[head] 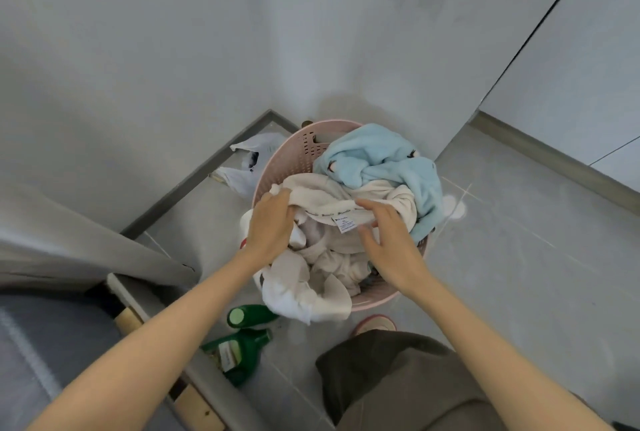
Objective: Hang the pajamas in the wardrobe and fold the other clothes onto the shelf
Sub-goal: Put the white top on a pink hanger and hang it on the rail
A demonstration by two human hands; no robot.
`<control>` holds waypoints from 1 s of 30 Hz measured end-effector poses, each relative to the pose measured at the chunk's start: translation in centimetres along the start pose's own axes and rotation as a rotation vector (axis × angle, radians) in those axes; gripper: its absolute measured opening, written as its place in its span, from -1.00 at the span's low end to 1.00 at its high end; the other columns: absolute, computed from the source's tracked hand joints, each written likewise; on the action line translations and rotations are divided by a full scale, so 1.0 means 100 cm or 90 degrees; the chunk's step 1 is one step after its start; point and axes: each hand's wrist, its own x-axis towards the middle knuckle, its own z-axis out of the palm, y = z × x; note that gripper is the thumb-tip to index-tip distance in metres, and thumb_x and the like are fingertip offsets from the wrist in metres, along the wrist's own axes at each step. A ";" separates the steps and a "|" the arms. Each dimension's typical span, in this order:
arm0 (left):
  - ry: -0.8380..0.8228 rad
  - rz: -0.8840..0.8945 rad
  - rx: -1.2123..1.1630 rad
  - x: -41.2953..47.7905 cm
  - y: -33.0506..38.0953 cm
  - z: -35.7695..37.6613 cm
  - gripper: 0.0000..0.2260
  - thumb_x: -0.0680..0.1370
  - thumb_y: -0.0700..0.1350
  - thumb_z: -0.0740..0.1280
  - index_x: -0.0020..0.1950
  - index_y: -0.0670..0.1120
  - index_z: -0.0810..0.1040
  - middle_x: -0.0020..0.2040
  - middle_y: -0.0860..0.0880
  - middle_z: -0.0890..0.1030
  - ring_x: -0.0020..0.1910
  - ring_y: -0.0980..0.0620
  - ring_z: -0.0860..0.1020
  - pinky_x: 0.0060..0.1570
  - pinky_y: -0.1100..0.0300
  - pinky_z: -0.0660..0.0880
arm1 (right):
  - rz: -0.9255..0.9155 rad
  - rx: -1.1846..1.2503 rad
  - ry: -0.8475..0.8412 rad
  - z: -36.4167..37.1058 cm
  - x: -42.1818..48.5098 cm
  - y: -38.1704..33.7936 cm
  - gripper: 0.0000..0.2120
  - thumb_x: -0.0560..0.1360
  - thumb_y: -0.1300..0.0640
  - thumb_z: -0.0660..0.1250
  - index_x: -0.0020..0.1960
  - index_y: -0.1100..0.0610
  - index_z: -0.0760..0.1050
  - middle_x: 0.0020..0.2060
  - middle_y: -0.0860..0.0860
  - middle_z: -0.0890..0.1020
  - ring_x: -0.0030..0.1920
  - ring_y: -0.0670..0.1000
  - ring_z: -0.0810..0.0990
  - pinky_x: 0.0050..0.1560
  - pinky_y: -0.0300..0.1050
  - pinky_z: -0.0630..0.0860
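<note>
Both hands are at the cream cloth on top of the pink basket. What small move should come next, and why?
Probably the right hand should close on the edge of the cream fabric garment, beside its white label. The left hand grips that edge, while the right hand is open with spread fingers. With both holding, the garment could lift out of the round pink plastic basket.

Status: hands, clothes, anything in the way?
Left hand grips cream garment in basket. Right hand open, over its label. Blue fleece lies in basket too. Green bottles on floor beside basket, clear of both hands.
</note>
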 end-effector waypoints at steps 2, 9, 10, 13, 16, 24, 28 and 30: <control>0.018 0.088 -0.002 -0.002 0.017 -0.031 -0.86 0.58 -0.25 0.12 -0.17 -0.11 0.32 -0.20 -0.04 0.43 -0.20 -0.08 0.42 -0.27 0.10 0.25 | -0.054 -0.040 0.017 -0.009 -0.003 -0.015 -0.58 0.60 0.13 0.20 0.44 0.00 0.26 0.37 -0.03 0.37 0.36 -0.04 0.31 0.35 -0.18 0.24; 0.031 0.223 -0.101 -0.019 0.103 -0.136 -0.83 0.61 -0.15 0.17 -0.17 -0.03 0.44 -0.37 0.14 0.40 -0.35 0.07 0.40 -0.25 0.12 0.25 | -0.163 -0.088 0.119 -0.041 -0.023 -0.080 -0.56 0.57 -0.04 0.24 0.42 -0.03 0.26 0.27 -0.09 0.44 0.23 -0.12 0.36 0.20 -0.20 0.29; 0.031 0.230 -0.136 -0.024 0.116 -0.152 -0.83 0.59 -0.13 0.18 -0.19 0.03 0.42 -0.39 0.11 0.41 -0.38 0.10 0.40 -0.28 0.13 0.25 | -0.175 -0.085 0.132 -0.047 -0.026 -0.088 -0.59 0.58 -0.03 0.22 0.40 0.00 0.29 0.23 -0.08 0.47 0.19 -0.10 0.40 0.18 -0.17 0.34; 0.054 0.241 -0.267 -0.035 0.154 -0.197 -0.85 0.50 -0.06 0.18 -0.18 -0.08 0.48 -0.33 -0.09 0.50 -0.34 0.01 0.42 -0.30 0.13 0.28 | -0.203 -0.087 0.200 -0.062 -0.037 -0.109 -0.79 0.61 0.04 0.17 0.24 0.02 0.40 0.02 -0.07 0.54 -0.03 -0.06 0.47 0.02 -0.04 0.44; 0.081 0.287 -0.353 -0.048 0.190 -0.231 -0.84 0.48 -0.09 0.19 -0.18 -0.15 0.48 -0.32 -0.04 0.48 -0.32 0.01 0.39 -0.29 0.15 0.28 | -0.136 -0.103 0.242 -0.075 -0.049 -0.122 -0.89 0.58 0.24 0.12 0.01 0.03 0.31 -0.17 0.04 0.49 -0.18 0.11 0.44 -0.14 0.16 0.45; 0.161 0.307 -0.329 -0.056 0.222 -0.263 -0.83 0.60 -0.14 0.20 -0.12 -0.10 0.54 -0.20 -0.05 0.57 -0.08 -0.14 0.44 -0.07 0.19 0.35 | -0.178 0.026 0.551 -0.160 -0.107 -0.175 -0.77 0.58 -0.02 -0.01 -0.04 0.10 0.31 -0.40 -0.10 0.41 -0.40 0.03 0.37 -0.38 0.00 0.27; 0.119 0.341 -0.285 -0.061 0.247 -0.269 -0.86 0.56 -0.06 0.30 -0.18 -0.04 0.48 -0.32 0.03 0.50 -0.27 0.08 0.40 -0.29 0.19 0.26 | -0.220 -0.066 0.640 -0.236 -0.130 -0.210 -0.76 0.55 0.04 0.02 0.00 0.12 0.41 -0.36 -0.01 0.51 -0.35 0.11 0.43 -0.34 -0.01 0.29; 0.130 0.375 -0.334 -0.068 0.270 -0.275 -0.88 0.52 0.00 0.36 -0.15 0.02 0.46 -0.33 0.10 0.53 -0.34 0.18 0.44 -0.31 0.24 0.30 | -0.240 -0.090 0.683 -0.269 -0.144 -0.224 -0.80 0.53 0.11 0.07 0.01 0.11 0.45 -0.31 0.00 0.55 -0.32 0.10 0.46 -0.31 -0.02 0.32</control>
